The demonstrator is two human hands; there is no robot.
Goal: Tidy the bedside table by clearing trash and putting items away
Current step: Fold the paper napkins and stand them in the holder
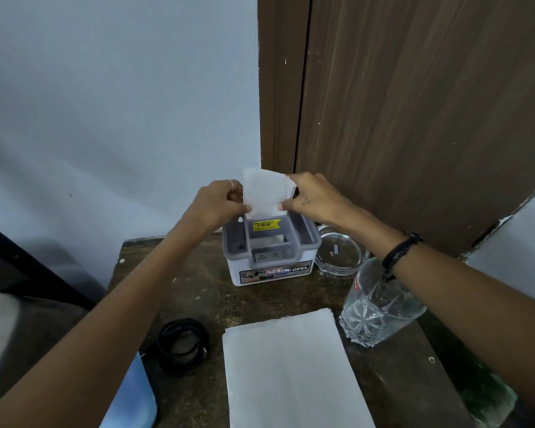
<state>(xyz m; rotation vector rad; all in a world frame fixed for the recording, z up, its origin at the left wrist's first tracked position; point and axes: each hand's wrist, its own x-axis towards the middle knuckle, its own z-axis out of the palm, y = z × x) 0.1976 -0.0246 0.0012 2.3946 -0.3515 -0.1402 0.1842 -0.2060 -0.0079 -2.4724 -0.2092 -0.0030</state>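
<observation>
Head view: both hands (261,200) on tissue (264,193), seemingly above white box (272,257).

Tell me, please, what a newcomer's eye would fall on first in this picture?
Both hands, left hand and right hand, pinch a small white paper above a grey-lidded box at the back of the table. Nearer lie a white sheet, a black cable and a glass.
</observation>
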